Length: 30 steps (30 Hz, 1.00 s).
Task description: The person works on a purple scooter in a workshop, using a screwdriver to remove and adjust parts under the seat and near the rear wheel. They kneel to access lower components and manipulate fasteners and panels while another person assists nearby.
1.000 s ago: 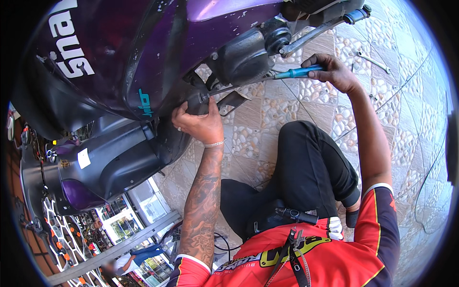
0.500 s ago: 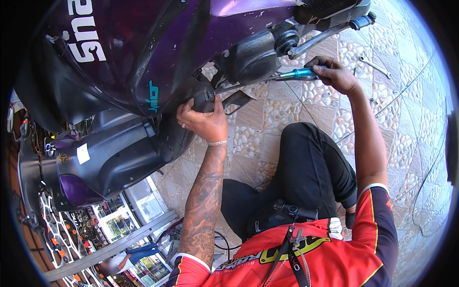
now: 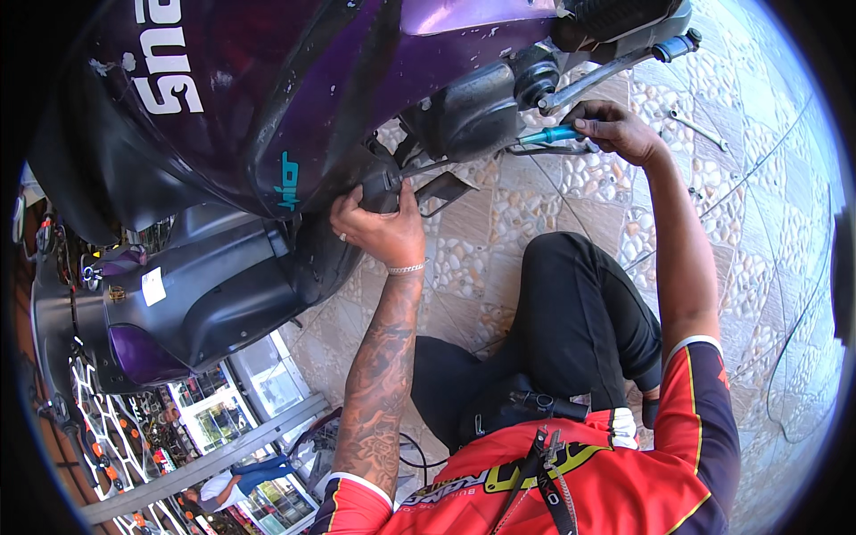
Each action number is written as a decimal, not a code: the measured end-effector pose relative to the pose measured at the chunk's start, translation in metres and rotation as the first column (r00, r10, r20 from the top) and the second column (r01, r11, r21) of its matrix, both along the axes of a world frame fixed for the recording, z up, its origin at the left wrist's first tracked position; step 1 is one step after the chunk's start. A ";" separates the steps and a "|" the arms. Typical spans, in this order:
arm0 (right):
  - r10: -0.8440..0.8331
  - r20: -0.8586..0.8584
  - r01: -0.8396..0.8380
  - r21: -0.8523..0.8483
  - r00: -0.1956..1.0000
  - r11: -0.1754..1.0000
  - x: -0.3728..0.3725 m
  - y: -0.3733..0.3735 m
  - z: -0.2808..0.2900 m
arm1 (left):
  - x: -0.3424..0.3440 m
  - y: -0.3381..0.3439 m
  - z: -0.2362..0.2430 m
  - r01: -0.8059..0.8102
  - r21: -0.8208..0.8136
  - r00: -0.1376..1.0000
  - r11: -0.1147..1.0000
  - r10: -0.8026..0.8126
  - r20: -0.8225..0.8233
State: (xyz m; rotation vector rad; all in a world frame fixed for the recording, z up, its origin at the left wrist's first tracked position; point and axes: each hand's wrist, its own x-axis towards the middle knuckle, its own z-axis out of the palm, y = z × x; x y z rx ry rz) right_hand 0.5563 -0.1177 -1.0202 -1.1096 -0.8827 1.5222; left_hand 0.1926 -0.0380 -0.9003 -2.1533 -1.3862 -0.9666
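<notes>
My left hand (image 3: 379, 227) grips the end of a black plastic panel (image 3: 382, 185) on the underside of a purple and black scooter (image 3: 357, 98), with thumb and fingers on either side of it. My right hand (image 3: 620, 134), fingers closed, holds a screwdriver (image 3: 553, 134) by its teal handle. It points left towards the scooter, beside the dark engine cover (image 3: 464, 107). I cannot make out where its tip rests. A dark metal stand bar (image 3: 553, 151) runs just below the handle.
A spanner (image 3: 700, 130) lies on the pebble-patterned tile floor (image 3: 749, 223) beyond my right hand. The kick lever (image 3: 615, 71) juts out above that hand. Another person (image 3: 236, 481) and shop displays (image 3: 214, 410) are at the lower left. A cable (image 3: 774, 383) lies at the right.
My right hand and the screwdriver have shifted slightly left, and the handle's angle has tilted a little. My left hand stays in place on the panel.
</notes>
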 end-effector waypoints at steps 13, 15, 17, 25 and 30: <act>0.168 0.107 -0.184 0.171 0.980 0.968 0.008 0.010 0.001 | -0.003 0.000 -0.002 0.004 -0.027 1.000 1.000 -0.004 -0.007; 0.124 0.190 -0.152 0.140 0.974 0.978 0.008 0.015 0.000 | -0.003 0.001 -0.001 0.013 -0.008 1.000 1.000 -0.013 -0.007; 0.170 0.190 -0.180 0.037 0.967 0.983 0.009 0.019 0.001 | -0.002 0.001 -0.001 0.010 -0.018 1.000 1.000 -0.010 -0.011; 0.305 0.062 -0.309 0.083 0.950 0.947 0.010 0.022 0.007 | -0.002 0.001 -0.001 0.014 -0.015 1.000 1.000 -0.014 -0.005; 0.106 0.144 -0.139 0.241 0.984 0.960 0.001 0.015 0.012 | -0.002 0.000 -0.001 0.013 -0.026 1.000 1.000 -0.013 0.005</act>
